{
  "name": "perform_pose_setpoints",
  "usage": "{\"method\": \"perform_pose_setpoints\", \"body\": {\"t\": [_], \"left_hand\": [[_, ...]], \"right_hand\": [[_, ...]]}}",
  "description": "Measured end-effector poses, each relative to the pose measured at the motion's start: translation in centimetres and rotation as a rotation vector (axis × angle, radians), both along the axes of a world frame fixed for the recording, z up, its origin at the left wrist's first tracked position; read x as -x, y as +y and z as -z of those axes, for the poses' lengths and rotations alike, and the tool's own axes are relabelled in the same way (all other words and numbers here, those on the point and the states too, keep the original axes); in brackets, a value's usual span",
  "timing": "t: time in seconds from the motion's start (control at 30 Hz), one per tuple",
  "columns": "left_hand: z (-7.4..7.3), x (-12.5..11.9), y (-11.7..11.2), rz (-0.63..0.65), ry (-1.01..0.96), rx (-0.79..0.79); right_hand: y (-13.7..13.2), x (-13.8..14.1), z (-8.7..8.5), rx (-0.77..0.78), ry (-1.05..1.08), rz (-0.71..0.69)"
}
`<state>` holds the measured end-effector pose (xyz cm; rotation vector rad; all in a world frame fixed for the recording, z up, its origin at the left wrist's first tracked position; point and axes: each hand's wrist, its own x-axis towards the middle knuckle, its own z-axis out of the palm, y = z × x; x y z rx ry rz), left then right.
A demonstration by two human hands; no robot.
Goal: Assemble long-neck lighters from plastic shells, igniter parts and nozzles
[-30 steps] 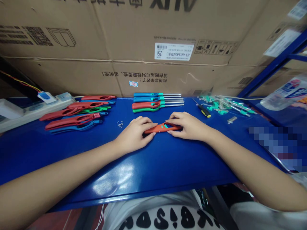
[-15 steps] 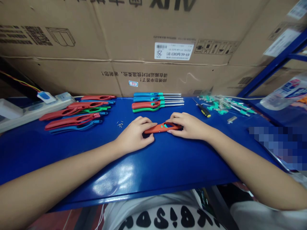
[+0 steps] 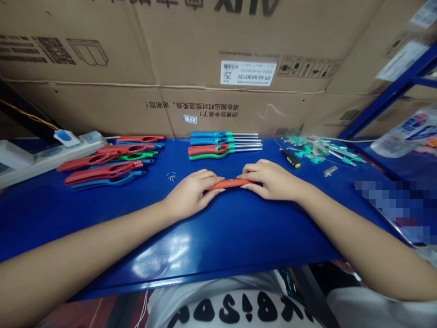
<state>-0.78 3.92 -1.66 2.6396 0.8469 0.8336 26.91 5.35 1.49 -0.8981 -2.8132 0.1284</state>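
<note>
Holding an orange lighter handle [image 3: 230, 183] crosswise over the middle of the worktop [image 3: 221, 237] — closed grip at both ends, by the left end with the left hand [image 3: 191, 193], by the right end with the right hand [image 3: 276, 182]. Turned narrow edge to the camera. Can't tell if touching the worktop. Just beyond: stacked lighters [image 3: 209, 150] in blue, red and green, metal stems to the right. Near the left hand: scattered small metal pieces [image 3: 171, 177]. Farther left: red, blue and green handle shells [image 3: 109, 171] beside a power strip [image 3: 82, 146]. Beyond the right hand: black-and-yellow screwdriver [image 3: 291, 159] — then a heap of teal-ended metal tubes [image 3: 319, 148]. At the back: printed cardboard [image 3: 187, 45].
</note>
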Motion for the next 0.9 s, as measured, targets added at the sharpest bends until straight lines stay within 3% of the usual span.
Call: {"method": "perform_pose_setpoints", "body": {"t": [0.37, 0.67, 0.9], "left_hand": [[-0.5, -0.1, -0.2, -0.007, 0.051, 0.011], [-0.2, -0.2, -0.3, -0.064, -0.026, 0.022], [-0.8, -0.3, -0.6, 0.002, 0.077, -0.028]], "right_hand": [[0.0, 0.7, 0.5, -0.043, 0.231, -0.042], [-0.6, 1.0, 0.4, 0.041, 0.173, 0.187], [-0.9, 1.1, 0.1, 0.151, 0.193, -0.022]]}}
